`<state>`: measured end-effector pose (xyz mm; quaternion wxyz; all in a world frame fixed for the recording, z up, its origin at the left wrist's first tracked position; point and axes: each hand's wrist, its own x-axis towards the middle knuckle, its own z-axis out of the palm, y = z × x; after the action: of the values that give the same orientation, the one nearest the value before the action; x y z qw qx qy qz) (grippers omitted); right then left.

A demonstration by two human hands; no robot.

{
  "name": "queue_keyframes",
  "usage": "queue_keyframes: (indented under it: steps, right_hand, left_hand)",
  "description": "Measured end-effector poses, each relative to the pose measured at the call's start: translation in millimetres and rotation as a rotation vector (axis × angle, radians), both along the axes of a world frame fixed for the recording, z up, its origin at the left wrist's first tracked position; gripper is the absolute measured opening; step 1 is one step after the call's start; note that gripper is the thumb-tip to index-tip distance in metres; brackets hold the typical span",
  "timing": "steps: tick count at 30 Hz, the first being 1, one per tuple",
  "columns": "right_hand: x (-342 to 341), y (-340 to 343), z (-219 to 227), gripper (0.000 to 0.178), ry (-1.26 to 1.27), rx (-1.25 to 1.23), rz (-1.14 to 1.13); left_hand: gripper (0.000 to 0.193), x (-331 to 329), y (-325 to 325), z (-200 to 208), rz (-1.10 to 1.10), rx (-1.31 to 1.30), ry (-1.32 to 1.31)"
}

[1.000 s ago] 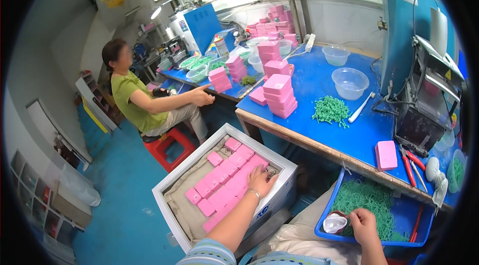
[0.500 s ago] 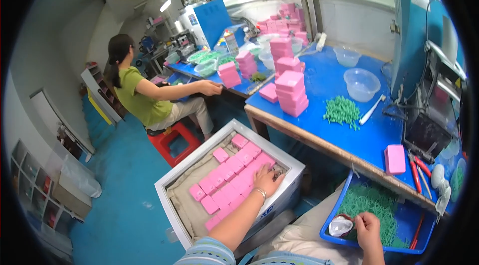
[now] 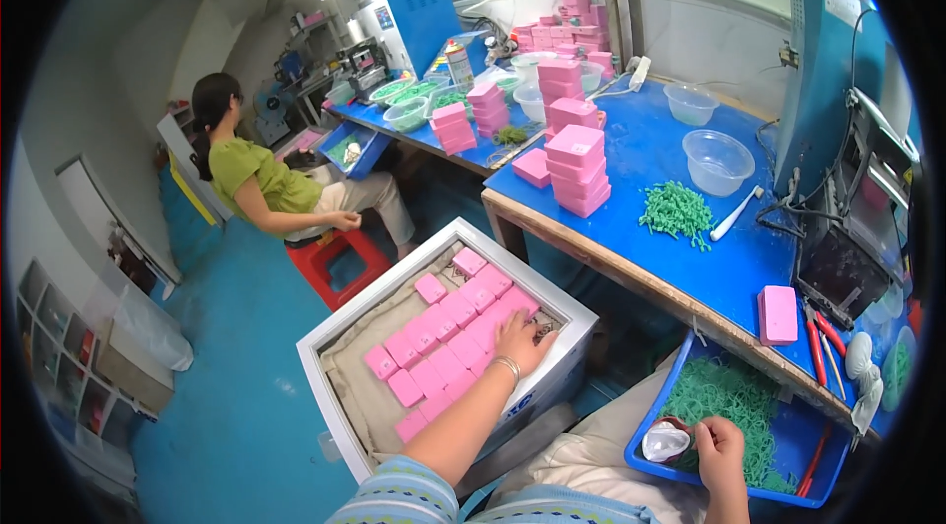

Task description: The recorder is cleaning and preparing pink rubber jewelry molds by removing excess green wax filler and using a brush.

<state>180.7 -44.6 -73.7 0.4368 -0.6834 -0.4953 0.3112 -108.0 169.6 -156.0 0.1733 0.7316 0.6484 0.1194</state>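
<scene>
My left hand (image 3: 522, 342) lies on pink blocks (image 3: 443, 324) at the right side of a white-rimmed box (image 3: 330, 396), its fingers spread over them. The blocks sit in rows on beige cloth inside the box. My right hand (image 3: 718, 445) is above a blue tray (image 3: 645, 445) at my lap, thumb and fingers pinched together; what they hold, if anything, is too small to make out. Beside those fingers is a shiny white, rounded piece (image 3: 666, 441) with a dark reddish edge. Tangled green strands and small green pieces (image 3: 724, 406) fill much of the tray.
The blue-topped table (image 3: 631, 228) bears stacked pink blocks (image 3: 578, 169), a green pile (image 3: 676, 212), clear bowls (image 3: 717, 162), a white-handled tool (image 3: 735, 214) and red-handled pliers (image 3: 818, 342). A co-worker (image 3: 246, 169) sits at the left on a red stool (image 3: 340, 268).
The co-worker's arm has drawn back from the table edge to the lap, and a blue tray there shows more fully. My hands keep nearly the same places; the view has shifted slightly.
</scene>
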Motion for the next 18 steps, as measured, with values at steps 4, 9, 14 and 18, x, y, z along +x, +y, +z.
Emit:
queue_keyframes:
  steps: [4,9,14,18]
  right_hand:
    - [-1.2,2.1,5.8,0.012,-0.012,-0.015,-0.012]
    - [0.3,1.7,1.6,0.012,-0.008,-0.010,-0.038]
    - [3.5,2.8,2.2,0.012,0.009,-0.028,-0.033]
    - [0.5,3.3,9.6,0.012,-0.007,-0.076,-0.013]
  left_hand:
    - [0.048,-2.7,0.3,5.9,0.006,0.000,-0.025]
    - [0.049,-2.3,0.0,1.0,0.009,0.020,-0.022]
    - [0.048,4.1,2.8,3.8,-0.018,-0.008,-0.036]
    - [0.047,-1.5,1.0,3.8,0.005,0.012,-0.059]
